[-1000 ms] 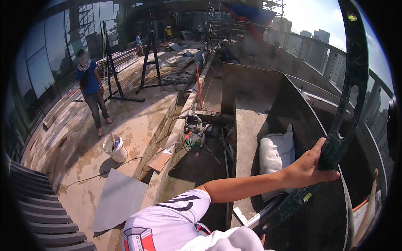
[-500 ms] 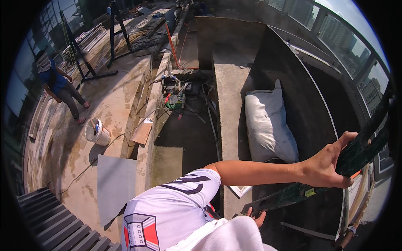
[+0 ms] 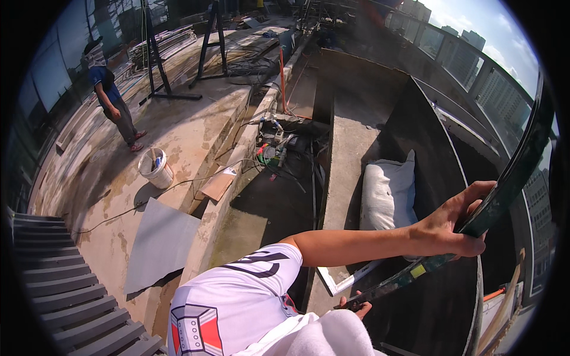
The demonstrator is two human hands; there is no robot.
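Observation:
A long dark-green spirit level (image 3: 499,204) with a yellow vial runs slanting from the lower middle up to the right rim. Closed around its upper part is my left hand (image 3: 454,222), the arm stretched across to the right. Lower down, my right hand (image 3: 358,305) grips the level near its low end; only some of its fingers show beyond a white towel (image 3: 332,335). Under the level lies a dark-walled trough (image 3: 427,308). A white frame corner (image 3: 338,283) is near the level's low end, and a stuffed white sack (image 3: 386,196) lies beyond my left forearm.
A person (image 3: 110,95) stands on the paving at far left. Nearer are a white bucket (image 3: 157,168), a grey sheet (image 3: 160,246) and slatted decking (image 3: 65,279). Pipes and a pump (image 3: 276,142) sit in a channel beside a concrete ledge (image 3: 347,136). A cable crosses the paving.
My view has swung, so the surroundings sit further right and lower. The level has turned to show its narrow edge, still in both hands. The person at left has turned and stands more upright.

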